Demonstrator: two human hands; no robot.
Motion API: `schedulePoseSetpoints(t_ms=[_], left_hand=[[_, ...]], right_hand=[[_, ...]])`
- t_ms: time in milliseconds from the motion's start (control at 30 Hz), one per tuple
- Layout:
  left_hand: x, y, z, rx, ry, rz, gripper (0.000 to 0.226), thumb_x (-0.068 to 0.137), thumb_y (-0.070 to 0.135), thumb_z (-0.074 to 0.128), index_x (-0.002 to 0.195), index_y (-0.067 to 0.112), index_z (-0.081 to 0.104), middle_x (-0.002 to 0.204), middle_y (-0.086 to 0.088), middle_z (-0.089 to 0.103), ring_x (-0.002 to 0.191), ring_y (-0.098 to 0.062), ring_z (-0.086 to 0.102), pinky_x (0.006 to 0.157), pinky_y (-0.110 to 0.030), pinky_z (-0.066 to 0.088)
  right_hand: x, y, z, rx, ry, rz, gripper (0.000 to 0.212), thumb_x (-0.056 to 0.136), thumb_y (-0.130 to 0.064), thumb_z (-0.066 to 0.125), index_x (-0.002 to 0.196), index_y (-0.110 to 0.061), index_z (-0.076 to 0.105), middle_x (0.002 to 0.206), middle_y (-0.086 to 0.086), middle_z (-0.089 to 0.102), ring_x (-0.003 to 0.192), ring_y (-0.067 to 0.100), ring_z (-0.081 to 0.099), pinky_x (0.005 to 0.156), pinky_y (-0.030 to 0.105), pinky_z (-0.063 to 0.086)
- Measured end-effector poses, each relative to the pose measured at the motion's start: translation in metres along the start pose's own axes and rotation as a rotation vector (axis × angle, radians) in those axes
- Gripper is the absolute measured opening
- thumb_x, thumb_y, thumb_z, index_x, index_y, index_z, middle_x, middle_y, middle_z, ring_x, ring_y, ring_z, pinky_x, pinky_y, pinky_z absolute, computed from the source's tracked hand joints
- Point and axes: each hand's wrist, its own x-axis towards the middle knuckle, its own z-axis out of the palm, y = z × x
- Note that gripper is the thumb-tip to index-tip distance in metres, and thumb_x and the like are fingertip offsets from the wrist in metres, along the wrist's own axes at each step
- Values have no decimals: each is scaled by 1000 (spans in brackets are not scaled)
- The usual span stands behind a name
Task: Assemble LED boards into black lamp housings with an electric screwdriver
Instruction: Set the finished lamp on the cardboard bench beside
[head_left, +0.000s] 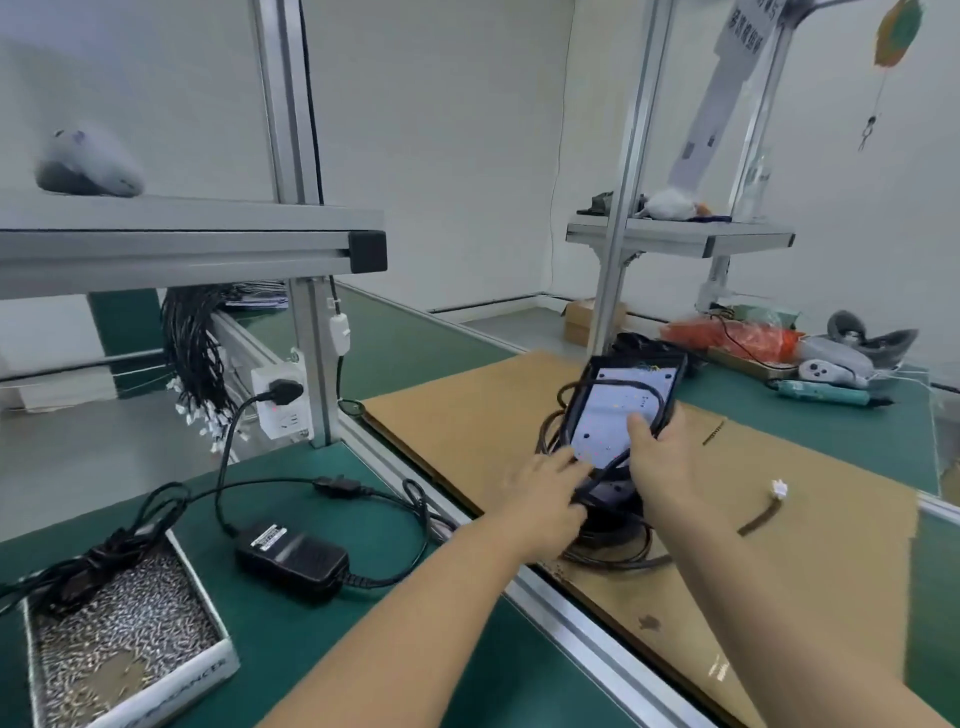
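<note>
A black lamp housing (621, 410) is held tilted above the cardboard sheet (779, 519) — a white LED board (618, 410) seated inside, a black cable (608, 387) looped across it.

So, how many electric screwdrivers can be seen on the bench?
1: a teal electric screwdriver lies on the green mat at the far right, beyond the brown cardboard sheet. Others may hide in the clutter behind it.
</note>
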Motion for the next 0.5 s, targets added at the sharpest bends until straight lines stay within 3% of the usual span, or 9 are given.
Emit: schedulePoseSetpoints(t_ms=[67,133,233,367,500], left_hand=[[-2,-6,14,216,-63,-12,56,102,23,35,154,23,14,163,5,2,148,-18,2,118,-50,4],[-4,-12,20,309,-87,-15,56,103,23,33,154,22,10,163,5,0,148,-20,2,118,-52,4],[-6,-17,21,375,-82,3,56,102,23,33,154,21,12,163,5,-1,148,-21,2,118,-53,3],[-9,-15,19,362,-93,8,58,101,24,37,154,23,14,163,3,-1,148,-21,-1,117,-54,0],[-27,-19,2,266,-55,-10,57,100,26,40,153,25,17,163,3,1,148,-19,0,118,-52,0]], right_hand=[[4,9,1,-153,0,14,44,100,-25,46,140,-9,36,124,13,56,97,28,52,80,38,43],[6,12,6,-363,31,13,58,99,-23,47,149,-9,23,143,18,43,117,33,47,93,44,40],[1,10,11,-718,85,-61,74,96,-14,51,155,-17,5,160,14,8,144,33,15,114,50,18],[-1,13,9,-1197,-43,-170,55,101,-27,39,152,-19,19,161,15,-10,148,32,-6,116,55,6],[4,-1,5,-1393,-128,-88,65,95,-37,42,153,-16,20,160,16,-13,147,36,-11,114,62,1]])
